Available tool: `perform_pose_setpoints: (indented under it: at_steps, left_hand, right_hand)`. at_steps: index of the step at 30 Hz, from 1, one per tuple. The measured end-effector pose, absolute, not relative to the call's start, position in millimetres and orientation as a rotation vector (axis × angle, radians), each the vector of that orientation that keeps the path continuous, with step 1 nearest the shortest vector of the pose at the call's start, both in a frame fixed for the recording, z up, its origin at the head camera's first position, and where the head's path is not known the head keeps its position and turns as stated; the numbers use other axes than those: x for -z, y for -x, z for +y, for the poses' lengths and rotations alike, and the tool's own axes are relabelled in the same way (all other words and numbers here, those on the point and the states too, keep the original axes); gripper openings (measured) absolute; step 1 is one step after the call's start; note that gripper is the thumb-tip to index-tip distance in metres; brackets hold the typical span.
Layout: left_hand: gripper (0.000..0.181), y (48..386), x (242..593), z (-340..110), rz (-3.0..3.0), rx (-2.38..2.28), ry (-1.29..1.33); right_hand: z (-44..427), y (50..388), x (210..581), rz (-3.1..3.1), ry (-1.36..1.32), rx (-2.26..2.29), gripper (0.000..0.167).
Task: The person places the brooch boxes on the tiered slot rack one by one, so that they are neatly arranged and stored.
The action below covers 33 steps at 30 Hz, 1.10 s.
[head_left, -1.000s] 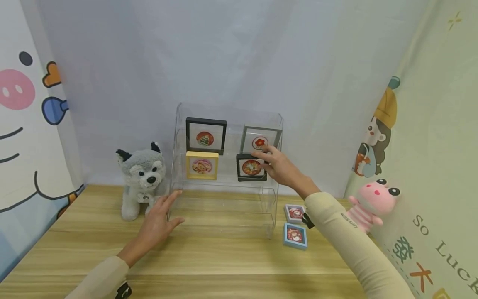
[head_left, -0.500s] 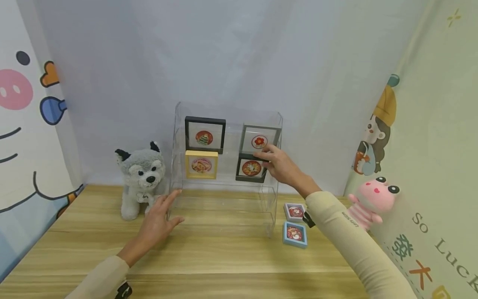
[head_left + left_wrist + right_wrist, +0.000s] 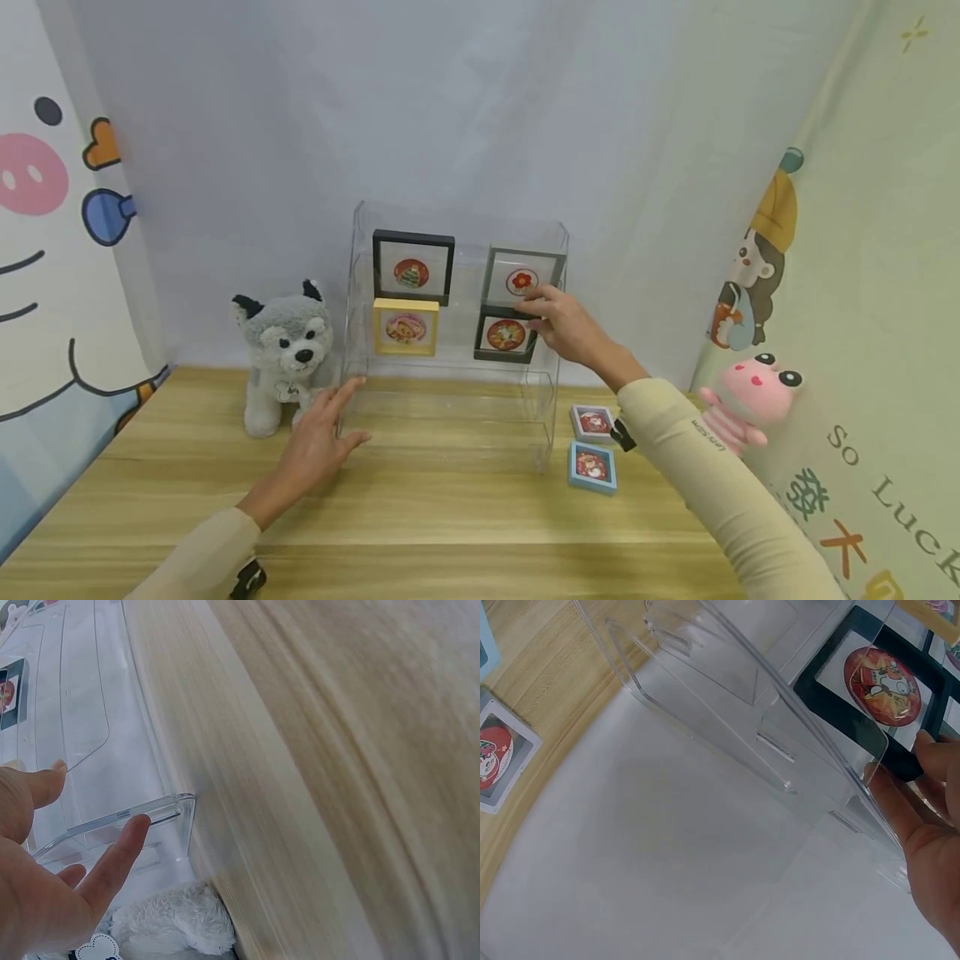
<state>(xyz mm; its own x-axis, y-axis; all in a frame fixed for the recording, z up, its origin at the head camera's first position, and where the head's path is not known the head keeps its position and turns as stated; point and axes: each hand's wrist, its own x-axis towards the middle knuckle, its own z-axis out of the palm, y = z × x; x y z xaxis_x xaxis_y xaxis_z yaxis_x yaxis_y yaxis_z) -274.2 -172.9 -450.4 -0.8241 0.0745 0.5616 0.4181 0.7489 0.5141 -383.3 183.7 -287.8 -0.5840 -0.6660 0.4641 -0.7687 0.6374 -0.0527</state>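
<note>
A tiered clear acrylic rack [image 3: 450, 408] stands on the table. My right hand [image 3: 566, 327] pinches the upper right corner of a small black picture frame [image 3: 506, 334] on its second tier; this frame also appears in the right wrist view, by the fingers [image 3: 896, 802]. Directly above it leans a grey frame [image 3: 523, 278] with a red flower. On the left side are a larger black frame [image 3: 412, 267] with a tree picture and a yellow frame [image 3: 406, 327]. My left hand [image 3: 318, 442] has its fingers spread at the rack's lower left side; contact is unclear.
Right of the rack, a lilac frame [image 3: 593, 423] and a light blue frame [image 3: 592, 467] lie on the wooden table [image 3: 450, 533]. A grey plush husky [image 3: 288, 358] sits at left, a pink plush frog [image 3: 750, 400] at right. A pale curtain hangs behind.
The small black frame's top has tilted back to lean on the tier. My right fingers have shifted slightly up at its right corner. My left hand has stayed in place.
</note>
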Motion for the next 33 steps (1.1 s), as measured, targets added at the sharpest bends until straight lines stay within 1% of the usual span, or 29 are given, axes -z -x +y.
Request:
perform_pose_setpoints:
  at_steps: [5,13,19,28,33]
  left_hand:
    - [0.081,275.6,448.3,-173.7,-2.439,0.886,0.371]
    - [0.081,274.5,447.0,-174.9,-2.443,0.89,0.37]
    - [0.081,273.0,447.2,-174.2,-2.449,0.89,0.364]
    - [0.081,273.0,448.0,-171.8,-2.428,0.882,0.373]
    - [0.082,272.4,446.9,-171.9,-2.44,0.885,0.364]
  right_hand:
    - [187.0,383.6,283.2,-2.436,-1.149,-0.361,0.032]
    - [189.9,377.4,278.1,-2.443,-1.161,-0.393,0.037]
    - [196.1,369.3,271.2,-2.456,-1.103,-0.609,0.049]
    - [223.2,350.7,270.2,-2.419,-0.929,-0.864,0.068]
    - [239.5,344.5,275.8,-2.421,-0.855,-0.933,0.071]
